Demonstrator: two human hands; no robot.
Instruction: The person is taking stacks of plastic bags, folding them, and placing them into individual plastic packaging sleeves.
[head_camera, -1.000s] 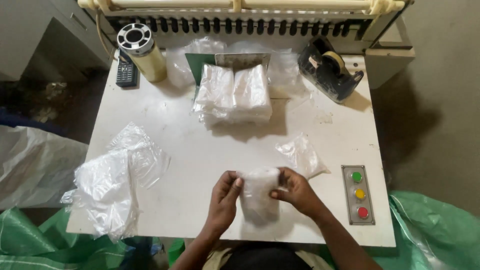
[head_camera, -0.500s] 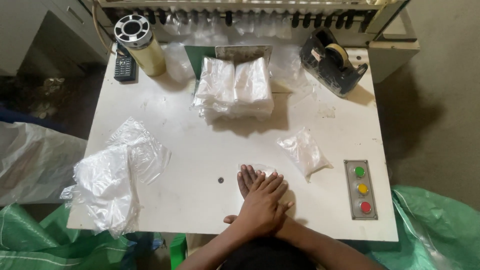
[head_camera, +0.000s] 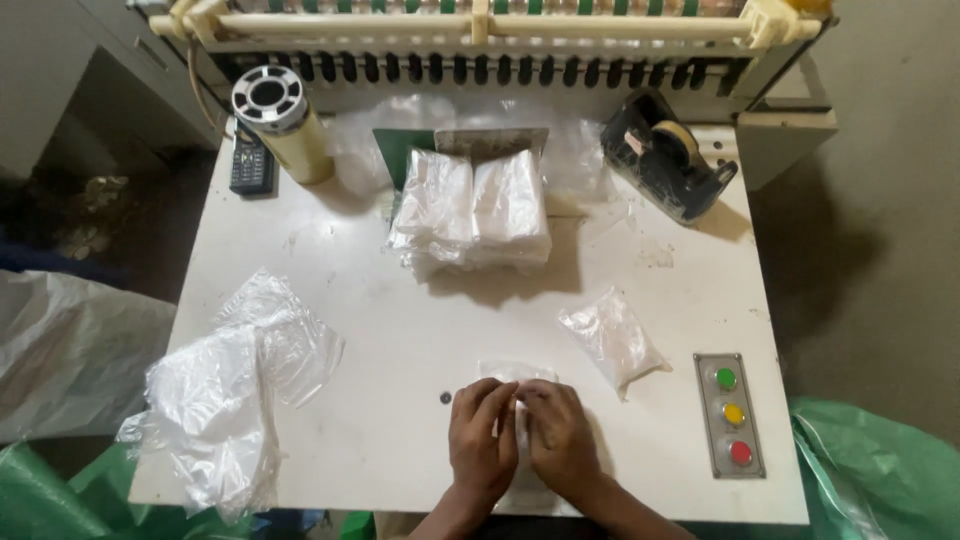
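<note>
Both hands, the left hand (head_camera: 482, 437) and right hand (head_camera: 560, 440), press flat and side by side on the small clear plastic packet (head_camera: 516, 372) at the near edge of the white worktop (head_camera: 400, 330); even palm pressure should flatten it squarely.

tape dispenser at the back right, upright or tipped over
Upright: the black tape dispenser sits on its base on the white table, its tape roll standing on edge on top.
</note>
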